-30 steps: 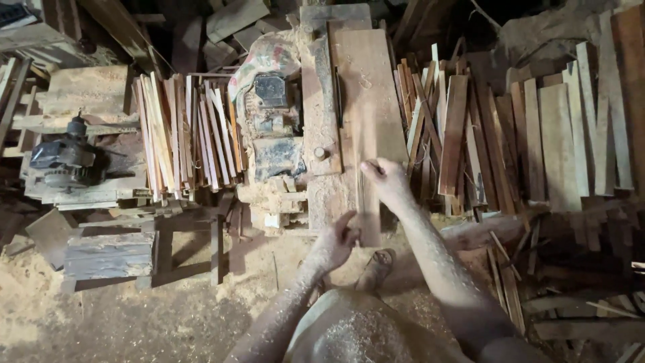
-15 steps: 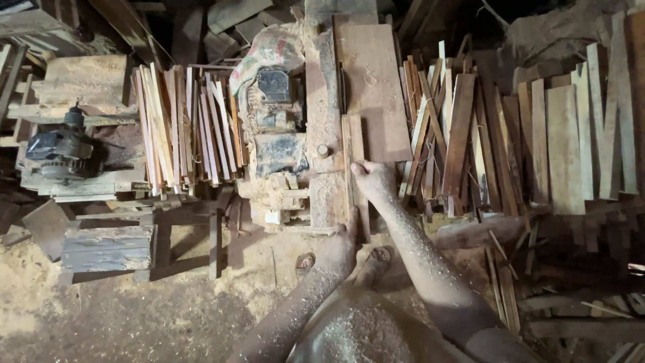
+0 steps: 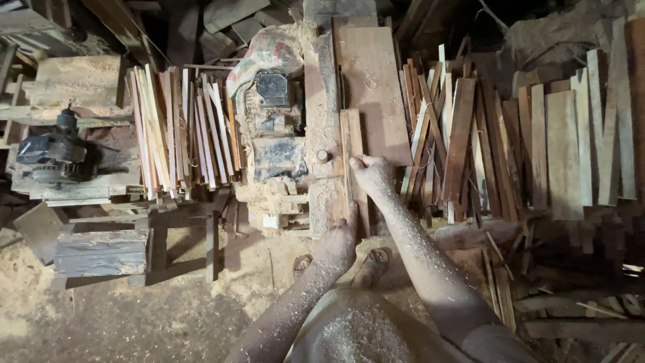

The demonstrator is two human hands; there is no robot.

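A narrow strip (image 3: 351, 158) is being fed lengthwise along the saw table (image 3: 321, 134), beside the wide board (image 3: 373, 94). The right hand (image 3: 368, 172) is pressed on it, fingers curled; the left hand (image 3: 338, 240) is closed at its near end. Next, a steady, straight push seems needed.

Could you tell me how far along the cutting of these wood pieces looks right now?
Done: a bundle of thin strips lies stacked left of the saw bench. In hand: the right hand and left hand press a narrow plank on the bench. Left: many uncut boards stand piled to the right.
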